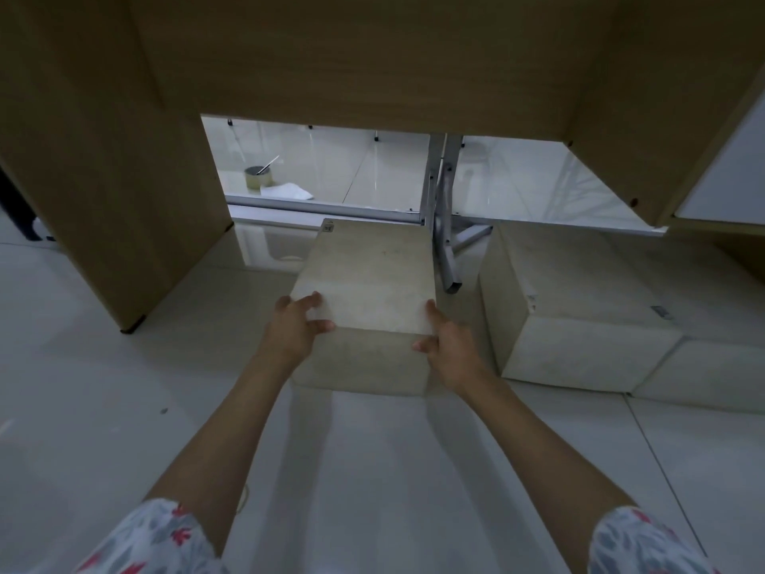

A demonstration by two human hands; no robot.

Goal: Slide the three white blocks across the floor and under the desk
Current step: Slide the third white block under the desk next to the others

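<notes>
A white block (368,279) stands on the floor in the middle of the desk's opening, its far end against a metal frame. My left hand (294,327) grips its near left corner, fingers on top and thumb on the front face. My right hand (447,345) holds the near right corner the same way. A second white block (571,292) sits to the right, under the desk. A third white block (703,374) lies low at the far right, partly behind the second. The wooden desk (352,55) spans the top of the view.
The desk's left side panel (103,180) and right panel (612,118) bound the opening. A grey metal leg frame (445,225) stands between the two nearer blocks. Beyond the desk lie a tape roll (257,178) and a white sheet (287,191) on the glossy tiled floor (372,470).
</notes>
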